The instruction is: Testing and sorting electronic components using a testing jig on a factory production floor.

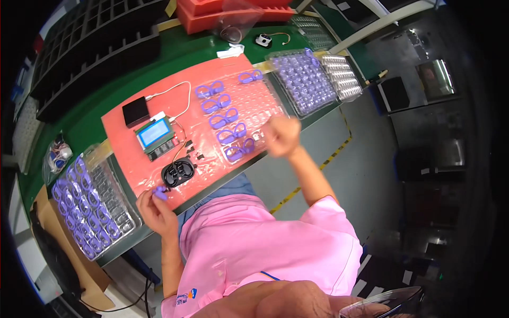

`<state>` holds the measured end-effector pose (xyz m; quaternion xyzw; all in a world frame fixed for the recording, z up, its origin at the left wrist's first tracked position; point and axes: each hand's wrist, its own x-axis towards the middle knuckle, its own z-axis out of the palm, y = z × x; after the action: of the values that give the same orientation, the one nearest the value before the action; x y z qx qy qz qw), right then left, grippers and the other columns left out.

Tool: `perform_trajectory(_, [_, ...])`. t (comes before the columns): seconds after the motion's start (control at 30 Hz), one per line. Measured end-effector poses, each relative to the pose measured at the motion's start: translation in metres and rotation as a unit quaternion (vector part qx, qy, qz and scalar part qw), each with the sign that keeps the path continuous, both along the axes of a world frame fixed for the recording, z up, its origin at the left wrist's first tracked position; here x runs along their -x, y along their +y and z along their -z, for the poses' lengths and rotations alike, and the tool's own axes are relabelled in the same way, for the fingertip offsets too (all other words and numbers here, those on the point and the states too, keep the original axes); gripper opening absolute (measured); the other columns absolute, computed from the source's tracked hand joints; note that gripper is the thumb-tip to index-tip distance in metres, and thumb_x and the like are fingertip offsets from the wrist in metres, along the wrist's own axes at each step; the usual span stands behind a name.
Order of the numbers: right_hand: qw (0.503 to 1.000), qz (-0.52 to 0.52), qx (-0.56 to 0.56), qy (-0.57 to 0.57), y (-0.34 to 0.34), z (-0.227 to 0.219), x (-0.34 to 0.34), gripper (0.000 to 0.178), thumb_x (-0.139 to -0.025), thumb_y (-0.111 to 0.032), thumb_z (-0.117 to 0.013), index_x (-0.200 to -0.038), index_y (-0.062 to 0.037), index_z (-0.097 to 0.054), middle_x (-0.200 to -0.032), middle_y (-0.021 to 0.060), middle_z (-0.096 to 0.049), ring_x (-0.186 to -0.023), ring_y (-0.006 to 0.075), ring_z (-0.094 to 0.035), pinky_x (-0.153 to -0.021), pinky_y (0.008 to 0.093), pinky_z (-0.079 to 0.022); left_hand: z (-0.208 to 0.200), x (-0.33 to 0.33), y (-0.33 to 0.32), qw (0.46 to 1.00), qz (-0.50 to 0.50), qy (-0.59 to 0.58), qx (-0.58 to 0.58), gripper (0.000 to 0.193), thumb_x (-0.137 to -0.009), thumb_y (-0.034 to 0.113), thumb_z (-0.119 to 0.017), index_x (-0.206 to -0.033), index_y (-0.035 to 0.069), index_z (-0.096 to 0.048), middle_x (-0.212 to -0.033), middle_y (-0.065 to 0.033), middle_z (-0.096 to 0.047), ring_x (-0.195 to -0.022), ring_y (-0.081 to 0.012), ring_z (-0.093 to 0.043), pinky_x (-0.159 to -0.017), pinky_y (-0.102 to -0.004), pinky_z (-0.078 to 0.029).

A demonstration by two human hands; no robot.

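Note:
My left hand [157, 214] pinches a small purple ear-hook earphone [160, 192] at the near left edge of the red mat. Just beyond it lies a black charging cradle [178, 172] with two earphone-shaped hollows. Thin wires join the cradle to a circuit board with a lit blue display [155, 133]. My right hand [282, 136] is curled at the right edge of a clear tray [260, 111]; what its fingers hold, if anything, is hidden. Pairs of purple ear-hook earphones [224, 120] sit in that tray, mostly along its left side.
A black box [136, 111] is cabled to the board. Trays of purple earphones stand at the left [87, 206] and far right [302, 82], beside another clear tray [341, 78]. Small black pieces [190, 144] lie by the cradle. Red bins [233, 13] and a black rack [95, 50] line the back.

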<state>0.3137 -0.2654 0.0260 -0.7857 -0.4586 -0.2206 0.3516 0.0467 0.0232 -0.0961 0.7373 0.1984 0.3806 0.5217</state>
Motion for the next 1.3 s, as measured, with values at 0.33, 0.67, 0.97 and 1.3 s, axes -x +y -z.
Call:
perform_trajectory(0.33, [0.904,0.422,0.037,-0.058,-0.213,0.035,-0.298,0.022,-0.104,-0.016,-0.064,-0.118,-0.0030,-0.076,-0.102,0.0187,-0.077,-0.093,0.0344,-0.074,-0.087,0.0453,-0.058,-0.004,-0.003,-0.001,1.000,0.002,-0.008,-0.017,0.023,-0.111,-0.002,-0.051,-0.132,-0.008,-0.057,-0.130,-0.0144,-0.056,-0.111,-0.0221,-0.067,-0.095,-0.0328,-0.056])
perform_trajectory(0.67, [0.853,0.492,0.168,0.047,-0.195,0.078,-0.319,0.026,-0.102,-0.023,-0.068,-0.117,-0.0027,-0.075,-0.113,0.0240,-0.074,-0.106,0.0434,-0.070,-0.096,0.0498,-0.056,-0.008,-0.006,-0.006,1.000,-0.015,-0.002,-0.015,0.020,-0.109,-0.004,-0.053,-0.128,-0.007,-0.060,-0.127,-0.0147,-0.058,-0.111,-0.0231,-0.066,-0.097,-0.0336,-0.055])
perform_trajectory(0.97, [0.936,0.345,-0.058,0.025,-0.169,0.024,-0.261,0.033,-0.108,-0.027,-0.068,-0.115,0.0054,-0.072,-0.101,0.0199,-0.075,-0.093,0.0298,-0.070,-0.082,0.0418,-0.056,-0.019,-0.010,-0.004,0.994,-0.032,0.045,-0.090,0.019,-0.104,-0.007,-0.057,-0.122,-0.004,-0.063,-0.121,-0.0151,-0.059,-0.108,-0.0220,-0.064,-0.094,-0.0331,-0.054])
perform_trajectory(1.3, [0.982,-0.048,-0.057,0.173,0.061,0.002,0.017,0.006,-0.103,-0.005,-0.067,-0.105,0.0006,-0.067,-0.089,0.0064,-0.065,-0.079,0.0157,-0.060,-0.073,0.0307,-0.049,-0.071,-0.019,0.000,0.993,-0.049,0.047,-0.092,0.014,-0.101,-0.006,-0.063,-0.114,-0.003,-0.068,-0.106,-0.0153,-0.067,-0.093,-0.0254,-0.069,-0.083,-0.0344,-0.056])
